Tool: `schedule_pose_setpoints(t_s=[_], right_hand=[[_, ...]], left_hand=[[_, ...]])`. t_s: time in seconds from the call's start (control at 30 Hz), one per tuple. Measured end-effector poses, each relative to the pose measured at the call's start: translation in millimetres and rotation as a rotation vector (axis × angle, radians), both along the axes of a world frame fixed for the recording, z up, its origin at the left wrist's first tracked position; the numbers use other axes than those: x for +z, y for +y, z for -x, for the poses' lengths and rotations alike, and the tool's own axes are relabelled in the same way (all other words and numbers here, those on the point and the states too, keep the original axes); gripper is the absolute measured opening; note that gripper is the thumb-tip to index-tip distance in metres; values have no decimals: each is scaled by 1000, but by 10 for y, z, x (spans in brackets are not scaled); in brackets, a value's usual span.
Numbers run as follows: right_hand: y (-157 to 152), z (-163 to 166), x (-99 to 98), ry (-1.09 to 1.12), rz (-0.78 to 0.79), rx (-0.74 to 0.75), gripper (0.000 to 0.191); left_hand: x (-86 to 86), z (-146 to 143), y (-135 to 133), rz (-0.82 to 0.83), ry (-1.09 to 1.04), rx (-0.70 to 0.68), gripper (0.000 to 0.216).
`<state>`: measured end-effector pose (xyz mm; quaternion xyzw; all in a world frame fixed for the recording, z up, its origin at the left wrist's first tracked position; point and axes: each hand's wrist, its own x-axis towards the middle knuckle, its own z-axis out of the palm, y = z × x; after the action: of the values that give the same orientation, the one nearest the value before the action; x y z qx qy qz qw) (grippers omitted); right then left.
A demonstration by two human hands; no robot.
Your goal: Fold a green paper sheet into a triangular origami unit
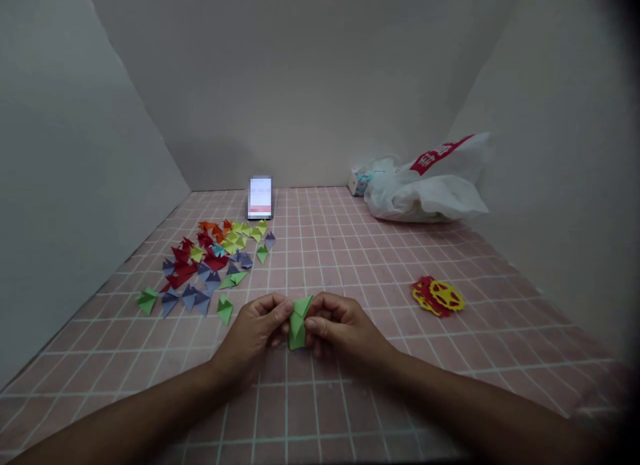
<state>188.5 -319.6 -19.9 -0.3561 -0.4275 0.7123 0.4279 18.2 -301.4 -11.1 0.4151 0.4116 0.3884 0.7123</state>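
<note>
A green folded paper [299,321] is pinched between the fingers of both hands, just above a pink tiled desk [350,251] with white grid lines. The left hand [260,331] is closed on the paper's left edge, thumb and fingertips pressed against it; the right hand [337,325] is closed on its right edge in the same way, with the other fingers curled under. The paper is held upright between the two sets of fingers, its pointed top showing above them. Both forearms are seen entering from the bottom corners. Beyond the left fingers and off to their left, a pile of small folded paper triangles [210,261] is scattered on the desk in red, orange, yellow, green and purple; one green triangle [225,309] lies just beside the left fingers. Farther past the fingers, straight ahead, a phone [260,197] is stood against the back wall, its screen lit. To the right of the right fingers, well apart, a red and yellow paper cutout [439,296] lies flat. Beyond it, in the far right corner, a white plastic bag [425,188] with red print is slumped against the wall.
</note>
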Motion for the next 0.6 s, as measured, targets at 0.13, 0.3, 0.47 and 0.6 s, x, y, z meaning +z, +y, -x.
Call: schedule_pose_setpoints(t_s=[0.13, 0.3, 0.47, 0.6], right_hand=[[-12, 9, 1, 17, -15, 28, 18], [-18, 6, -1, 29, -36, 54, 16], [-16, 10, -31, 55, -60, 73, 17], [-7, 16, -59, 99, -52, 94, 19]], left_hand=[[-11, -13, -28, 26, -29, -14, 29], [-19, -25, -44, 80, -85, -32, 30], [-35, -32, -58, 134, -168, -73, 27], [-53, -41, -62, 156, -220, -103, 24]])
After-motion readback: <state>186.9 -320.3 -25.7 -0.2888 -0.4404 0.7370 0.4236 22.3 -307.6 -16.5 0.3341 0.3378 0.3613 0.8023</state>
